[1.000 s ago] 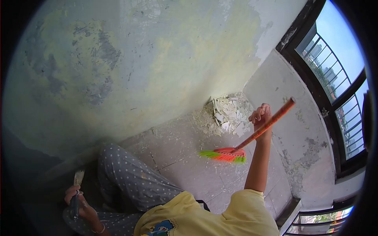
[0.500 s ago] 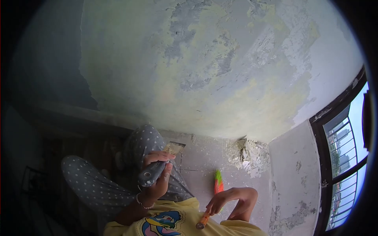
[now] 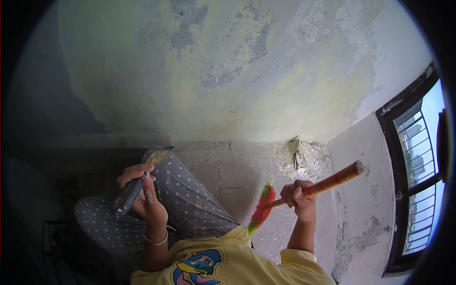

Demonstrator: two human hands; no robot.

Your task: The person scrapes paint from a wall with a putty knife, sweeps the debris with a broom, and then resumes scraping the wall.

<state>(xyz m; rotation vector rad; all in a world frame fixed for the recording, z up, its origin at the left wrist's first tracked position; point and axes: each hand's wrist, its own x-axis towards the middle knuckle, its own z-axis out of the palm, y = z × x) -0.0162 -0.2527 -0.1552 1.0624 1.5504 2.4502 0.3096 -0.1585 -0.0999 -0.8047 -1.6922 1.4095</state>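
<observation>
My left hand [image 3: 148, 199] grips the dark handle of a putty knife [image 3: 126, 198] above my bent knee. Its worn metal blade points up toward the wall. Out to the right, my right hand [image 3: 300, 195] is closed round the orange-red stick of a small broom [image 3: 335, 179]. The free end of that stick angles up and to the right, toward the window. Below and left of the hand hangs the red broom head, with bright green bristle tips, over the floor tiles.
Ahead stands a wall [image 3: 190, 95] with patchy, scraped paint. Peeled flakes [image 3: 306, 156] are heaped in the floor corner, with crumbs scattered over the tiles [image 3: 237, 166]. A dark-framed barred window [image 3: 418, 161] is at the right. My legs in dotted trousers [image 3: 185, 194] are folded below.
My right hand has risen and swung the broom round, so its stick now points up right rather than toward my body. My left hand has shifted left with the putty knife.
</observation>
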